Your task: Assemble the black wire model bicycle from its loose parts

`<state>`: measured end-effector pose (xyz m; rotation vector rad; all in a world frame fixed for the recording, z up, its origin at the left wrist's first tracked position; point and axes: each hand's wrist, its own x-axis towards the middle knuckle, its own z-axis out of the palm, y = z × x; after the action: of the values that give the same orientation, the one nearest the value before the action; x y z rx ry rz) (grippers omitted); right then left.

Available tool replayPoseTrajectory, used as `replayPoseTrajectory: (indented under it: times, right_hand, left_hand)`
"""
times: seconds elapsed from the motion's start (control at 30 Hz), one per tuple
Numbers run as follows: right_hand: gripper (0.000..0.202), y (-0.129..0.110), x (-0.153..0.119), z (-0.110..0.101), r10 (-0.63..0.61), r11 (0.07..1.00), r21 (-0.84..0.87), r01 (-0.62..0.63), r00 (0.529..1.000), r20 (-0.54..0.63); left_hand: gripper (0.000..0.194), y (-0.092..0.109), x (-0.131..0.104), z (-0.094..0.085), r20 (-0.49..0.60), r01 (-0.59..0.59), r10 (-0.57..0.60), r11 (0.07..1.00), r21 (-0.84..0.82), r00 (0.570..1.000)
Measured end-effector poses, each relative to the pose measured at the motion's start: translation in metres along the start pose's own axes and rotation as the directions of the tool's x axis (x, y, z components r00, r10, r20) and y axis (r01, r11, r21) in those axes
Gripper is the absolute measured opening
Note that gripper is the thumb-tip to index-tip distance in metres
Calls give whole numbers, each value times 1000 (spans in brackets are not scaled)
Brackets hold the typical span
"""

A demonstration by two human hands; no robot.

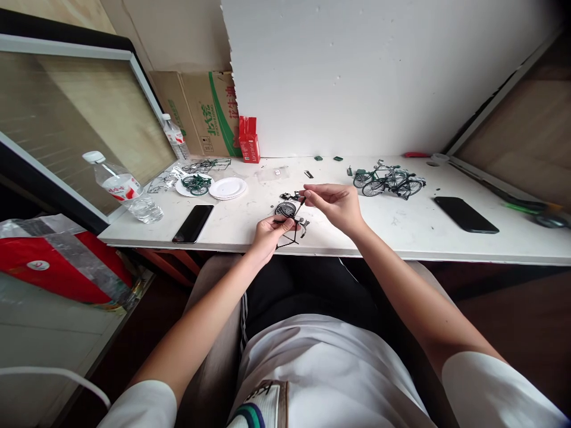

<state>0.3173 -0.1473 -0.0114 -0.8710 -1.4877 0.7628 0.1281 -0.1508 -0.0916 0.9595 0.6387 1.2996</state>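
Note:
Near the table's front edge, my left hand [268,233] pinches a small black model bicycle frame [292,239], whose thin bars show below and right of the fingers. My right hand [332,205] is just above and to the right, its fingertips closed on a thin dark part [301,202] that reaches down to the frame. A small spoked wheel [285,208] is right behind my left fingertips. Small black pieces [289,195] lie on the table beyond it. Whether the thin part is joined to the frame cannot be made out.
Model bicycles [387,181] stand at the right, near a black phone [466,214]. At the left are another phone [193,223], a tilted water bottle [125,189], white plates [228,188] and green parts [196,184]. A red box [248,140] stands at the back.

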Motion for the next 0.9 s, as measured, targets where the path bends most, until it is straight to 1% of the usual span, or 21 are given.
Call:
replayPoseTrajectory:
  times: [0.07,0.13,0.33,0.4,0.5,0.63,0.77,0.9]
  right_hand:
    - [48,-2,0,-1,15,1000,27,-15,1000,21]
    - [48,-4,1,-2,29,999,34,-30,999,19]
    - [47,0,1,-1,48,999,14,-47,998,-48]
    - [47,2,1,0,32,999,6,-32,997,-72]
    - [48,3,0,0,-8,1000,-27,6,997,-75]
    - [46,2,0,-5,-26,996,-86,24,1000,-17]
    - [55,2,2,-10,44,999,-3,-43,996,79]
    - [56,4,4,-11,87,994,53,-91,994,71]
  left_hand:
    - [43,0,0,0,-12,-1,2,1000,8,1000]
    - [45,-1,1,0,-29,0,1,1000,24,1000]
    - [45,-7,4,-1,-23,-8,10,997,81,1000]
    - [45,-8,4,-2,-14,-10,11,996,90,1000]
    - [45,-6,3,-1,-6,-7,8,997,81,1000]
    - [45,-2,1,1,-17,6,-5,998,62,1000]
    - [46,-3,1,0,-14,-1,2,998,63,1000]
    - [45,-7,2,-3,-14,-25,27,996,87,1000]
